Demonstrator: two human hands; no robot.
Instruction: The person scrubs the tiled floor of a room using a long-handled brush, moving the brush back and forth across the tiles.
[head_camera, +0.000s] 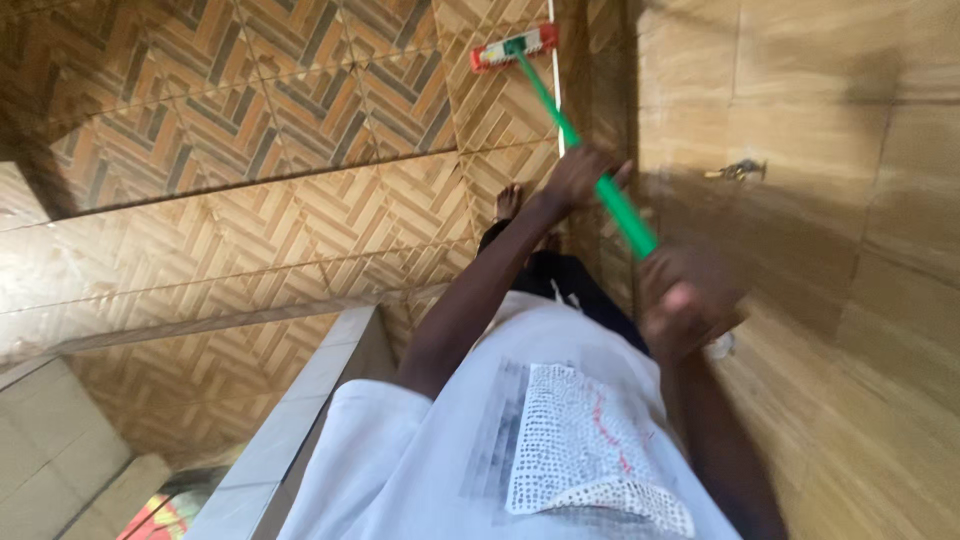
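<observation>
Fingers of the right hand (685, 300), nearest the camera and blurred, are curled shut around the near end of the green handle (610, 195) of a floor brush, just above the person's white printed shirt (520, 440). A little farther along, the left hand (578, 175) is also closed on the handle at about its middle, arm stretched forward. From there the handle slopes away to the red and white brush head (513, 46), which rests on the patterned floor tiles (300, 100) at the far end of the scene, close to the base of the tan tiled wall (850, 250) on the right. A bare foot (508, 200) shows on the floor just left of the left hand. How much of the floor is already done cannot be told: the tiles look much alike everywhere, with no visible dirt, water or suds. With the head so far out, the reach seems close to full.
</observation>
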